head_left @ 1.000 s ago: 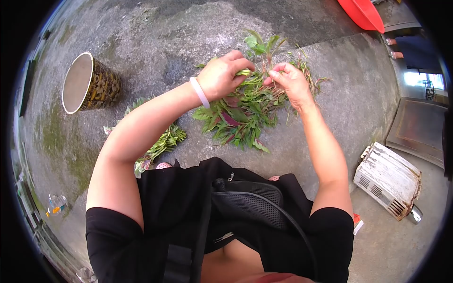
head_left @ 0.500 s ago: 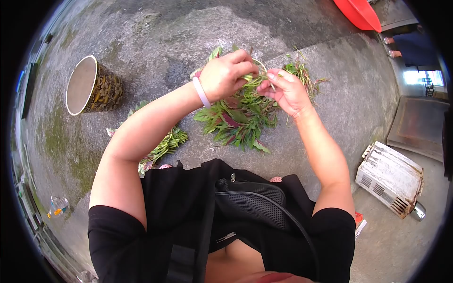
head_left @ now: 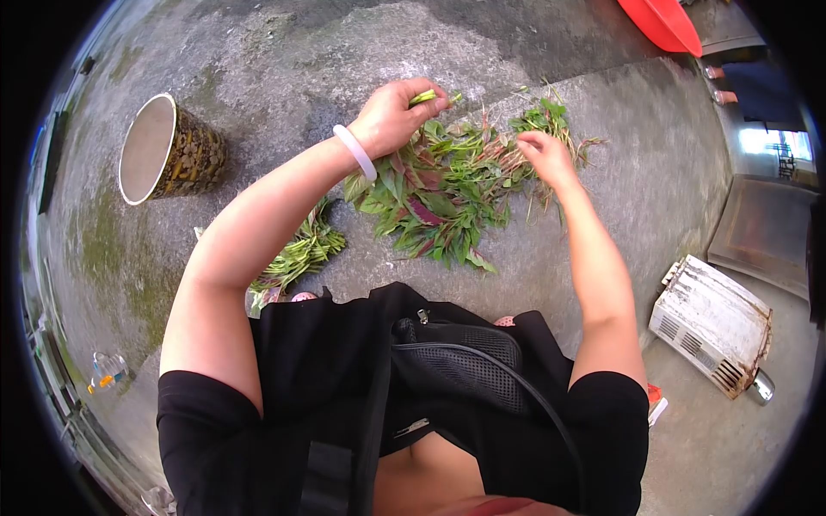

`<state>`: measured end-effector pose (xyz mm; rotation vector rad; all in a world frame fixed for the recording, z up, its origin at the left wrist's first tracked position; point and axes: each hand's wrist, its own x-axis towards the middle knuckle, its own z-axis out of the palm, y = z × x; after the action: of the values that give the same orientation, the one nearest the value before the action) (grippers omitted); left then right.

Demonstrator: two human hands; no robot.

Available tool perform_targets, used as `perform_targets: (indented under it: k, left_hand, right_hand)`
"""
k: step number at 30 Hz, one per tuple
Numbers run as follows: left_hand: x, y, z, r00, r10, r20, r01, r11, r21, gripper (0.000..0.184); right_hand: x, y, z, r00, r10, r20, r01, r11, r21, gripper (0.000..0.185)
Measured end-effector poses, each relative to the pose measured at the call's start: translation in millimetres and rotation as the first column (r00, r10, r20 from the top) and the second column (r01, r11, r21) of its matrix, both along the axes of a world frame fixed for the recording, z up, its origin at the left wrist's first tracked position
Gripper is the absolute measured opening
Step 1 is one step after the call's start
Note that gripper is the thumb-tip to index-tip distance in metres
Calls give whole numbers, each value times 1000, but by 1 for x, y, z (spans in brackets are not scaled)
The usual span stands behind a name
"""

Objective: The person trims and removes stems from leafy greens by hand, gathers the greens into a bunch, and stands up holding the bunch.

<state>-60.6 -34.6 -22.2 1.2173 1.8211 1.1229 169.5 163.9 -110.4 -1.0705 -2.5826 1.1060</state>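
My left hand (head_left: pixel 400 116), a pale bracelet at its wrist, is closed around a bunch of leafy greens. Pale green stem ends (head_left: pixel 423 97) stick out past its fingers, and red-and-green leaves hang below the hand. Under and beside it, a loose heap of greens (head_left: pixel 439 215) with some dark red leaves lies on the concrete. My right hand (head_left: pixel 546 157) is over the right side, by a pile of thin stems and roots (head_left: pixel 551 120). Its thumb and fingers are bent with a small gap, and I see nothing between them. A second bundle of greens (head_left: pixel 305 249) lies near my left forearm, which partly covers it.
A patterned bin (head_left: pixel 196 150) lies or stands at the left on the concrete floor (head_left: pixel 258 60). A red basin (head_left: pixel 662 24) is at the far right. A rusty white metal box (head_left: pixel 714 322) sits at the right, and a plastic bottle (head_left: pixel 107 374) at the lower left.
My hands have moved apart. The right hand went right, away from the stems, to the pile of roots. The left hand shifted slightly left and up, still gripping the greens.
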Motion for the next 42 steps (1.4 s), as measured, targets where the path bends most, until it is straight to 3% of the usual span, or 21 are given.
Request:
perform_targets:
  k: [1,3,7,9,10,12,13,14,16,19,22,24,26,29,32,35,36,37,42]
  left_hand:
    - [4,1,5,1000,-3,-2,3,999,-53,21]
    - [8,2,3,1000,10,8,-9,994,-110,22]
    - [0,2,-13,1000,-3,12,2,1000,31,21]
    - [-2,-2,-9,995,29,94,-29,1000,6,21]
    - [-4,-3,-11,999,34,1,-34,999,33,20]
    - [-9,-7,-16,980,50,-191,-34,996,87,19]
    - [-10,-10,-19,979,47,-197,-29,995,92,18]
    - [-11,-12,-20,971,58,-234,-34,994,106,17]
    - [-13,-18,-22,949,82,-303,-43,990,134,16]
    - [-17,-23,-28,948,88,-305,-41,987,157,16]
    - [-25,-22,-28,936,92,-340,-32,984,178,17]
    - [-24,-19,-24,944,77,-320,-25,986,163,17]
    - [-17,-10,-26,971,54,-232,-26,992,120,19]
    - [3,5,-26,989,5,-150,8,996,85,20]
    - [15,17,-27,995,-11,-99,6,999,-45,20]
    - [24,8,-26,999,26,-32,-28,999,-36,23]
    - [23,4,-25,999,35,-39,-36,999,-23,23]
    - [22,-2,-24,999,31,-23,-33,997,-66,24]
    - [4,-17,-28,999,43,2,-42,993,-113,25]
  right_hand:
    - [-17,-10,11,993,58,-105,-69,993,-100,27]
    - [-48,-37,46,957,5,-290,-130,901,-414,25]
    - [-77,-39,42,903,-71,-424,-210,787,-579,23]
    - [-75,-18,7,985,-79,-156,23,943,-332,20]
    - [-74,-13,-9,993,-115,-22,110,979,-169,19]
    - [-72,-20,-32,984,-83,159,69,993,92,17]
    - [-68,-21,-50,980,32,199,-83,964,253,22]
    - [-69,-26,-55,954,84,288,-175,936,306,24]
    - [-75,-33,-62,907,139,397,-246,940,234,23]
    - [-81,-37,-57,875,151,460,-333,877,346,23]
    - [-81,-27,-47,939,209,271,-315,841,440,22]
    - [-79,-25,-17,929,284,236,-354,868,347,15]
    - [-71,-26,17,908,345,236,-417,785,458,13]
    - [-65,-28,35,912,375,167,-408,786,464,17]
    - [-61,-34,12,893,332,304,-419,861,289,28]
    - [-60,-44,-31,799,314,512,-450,878,163,38]
    - [-59,-55,-47,831,251,496,-428,859,282,38]
    - [-56,-52,-58,820,241,519,-425,864,270,38]
    - [-70,-55,-20,731,310,608,-468,876,115,35]
